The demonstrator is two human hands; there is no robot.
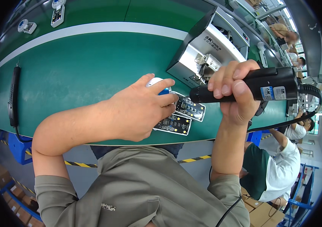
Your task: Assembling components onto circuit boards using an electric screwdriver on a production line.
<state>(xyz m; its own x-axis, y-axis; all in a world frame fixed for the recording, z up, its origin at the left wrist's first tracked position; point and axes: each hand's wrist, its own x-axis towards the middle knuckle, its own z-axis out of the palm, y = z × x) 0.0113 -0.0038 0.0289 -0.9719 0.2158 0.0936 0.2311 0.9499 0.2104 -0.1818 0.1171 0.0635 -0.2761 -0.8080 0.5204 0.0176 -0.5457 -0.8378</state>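
My right hand (236, 90) is wrapped around a black electric screwdriver (276, 77), held almost level above the green bench with its narrower end pointing left. My left hand (142, 106) is lowered over two white-cased units side by side near the bench's front edge. Its fingers curl around the round white head (154, 81) of one unit, where a bit of blue shows. Exposed circuit boards show on the farther unit (192, 109) and the nearer unit (176, 125). My left hand covers their other ends, and its thumb is mostly hidden.
Behind the screwdriver stands a silver screw feeder (202, 49). A second black screwdriver (14, 94) lies at the left end. Two similar white units (58, 16) sit beyond the bench's pale strip. The screwdriver's cable (316, 108) loops at right, near a seated person (282, 166).
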